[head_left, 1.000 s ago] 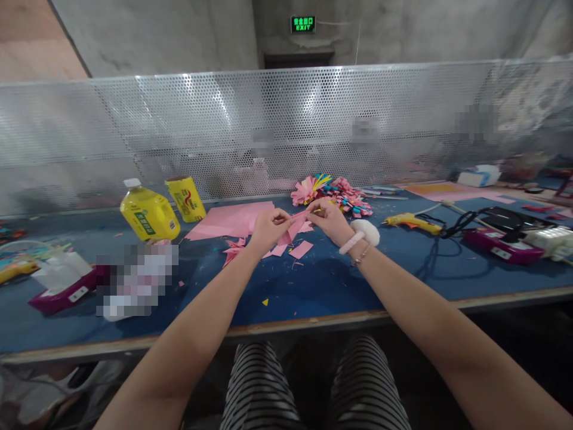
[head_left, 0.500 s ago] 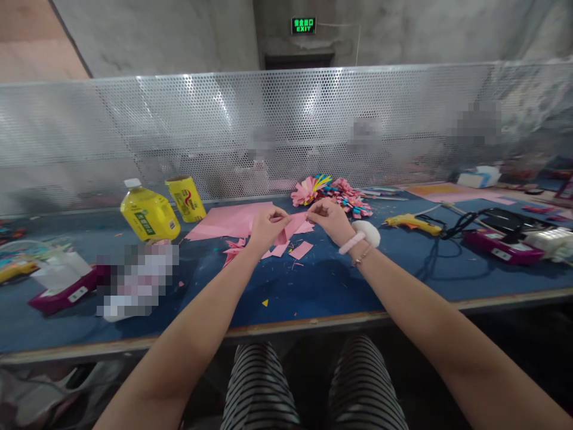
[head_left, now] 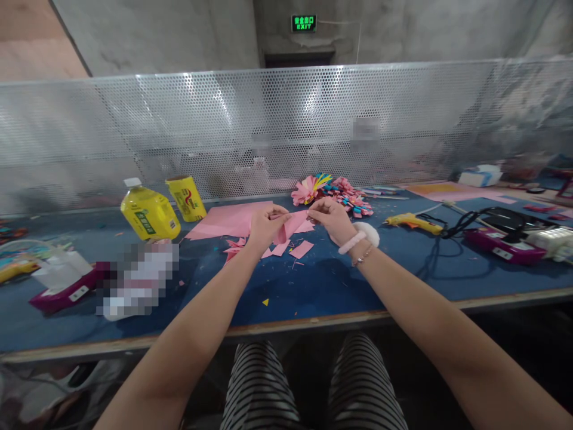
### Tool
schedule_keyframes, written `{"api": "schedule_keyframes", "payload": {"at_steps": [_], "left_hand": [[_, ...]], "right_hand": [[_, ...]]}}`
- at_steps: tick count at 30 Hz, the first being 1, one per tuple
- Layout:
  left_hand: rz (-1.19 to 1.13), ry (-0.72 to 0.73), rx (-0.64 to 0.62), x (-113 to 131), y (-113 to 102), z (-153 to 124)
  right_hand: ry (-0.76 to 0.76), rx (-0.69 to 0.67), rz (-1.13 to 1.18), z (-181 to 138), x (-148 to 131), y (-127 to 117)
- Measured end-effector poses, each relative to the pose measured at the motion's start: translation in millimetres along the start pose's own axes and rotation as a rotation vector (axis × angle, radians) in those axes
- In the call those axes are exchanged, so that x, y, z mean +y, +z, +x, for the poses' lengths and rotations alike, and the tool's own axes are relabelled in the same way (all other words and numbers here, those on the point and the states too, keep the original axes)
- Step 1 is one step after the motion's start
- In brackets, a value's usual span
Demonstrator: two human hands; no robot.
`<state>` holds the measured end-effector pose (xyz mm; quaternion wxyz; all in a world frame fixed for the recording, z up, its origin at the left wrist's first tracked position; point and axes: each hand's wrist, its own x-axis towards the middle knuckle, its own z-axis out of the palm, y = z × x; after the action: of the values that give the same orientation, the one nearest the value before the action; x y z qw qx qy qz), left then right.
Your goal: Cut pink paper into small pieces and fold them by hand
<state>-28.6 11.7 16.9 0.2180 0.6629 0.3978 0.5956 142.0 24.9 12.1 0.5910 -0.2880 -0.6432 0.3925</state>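
Note:
A piece of pink paper (head_left: 295,222) is stretched between my two hands, just above the table. My left hand (head_left: 267,223) pinches its left end, where the paper curls downward. At the other end my right hand (head_left: 330,217), with a fluffy white band at the wrist, grips the paper's corner between thumb and fingers. Below lie small pink paper cuttings (head_left: 301,249). Larger pink sheets (head_left: 224,218) rest behind my left hand. Beyond my right hand sits a pile of pink, blue and yellow paper flowers (head_left: 335,194).
A bottle of yellow liquid (head_left: 150,212) and a yellow canister (head_left: 187,199) stand at left, near a purple power strip (head_left: 71,289). To the right lie a yellow glue gun (head_left: 414,223), cables and another purple power strip (head_left: 504,246). A perforated metal screen (head_left: 233,131) borders the table's back.
Both hands keep their pinch on the pink paper and have hardly moved. The paper's right part looks slightly more spread out between them.

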Motion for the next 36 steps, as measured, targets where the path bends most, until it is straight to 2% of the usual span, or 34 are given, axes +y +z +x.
{"api": "schedule_keyframes", "payload": {"at_steps": [8, 25, 36], "left_hand": [[0.039, -0.017, -0.001, 3.2, -0.1, -0.7], [0.122, 0.083, 0.013, 5.9, -0.3, -1.8], [0.079, -0.001, 0.027, 6.8, -0.3, -1.2]], "right_hand": [[0.004, 0.007, 0.014, 0.3, 0.5, 0.3], [-0.041, 0.041, 0.057, 4.0, 6.8, -1.0], [-0.048, 0.049, 0.057, 2.9, 4.5, 0.1]]}}
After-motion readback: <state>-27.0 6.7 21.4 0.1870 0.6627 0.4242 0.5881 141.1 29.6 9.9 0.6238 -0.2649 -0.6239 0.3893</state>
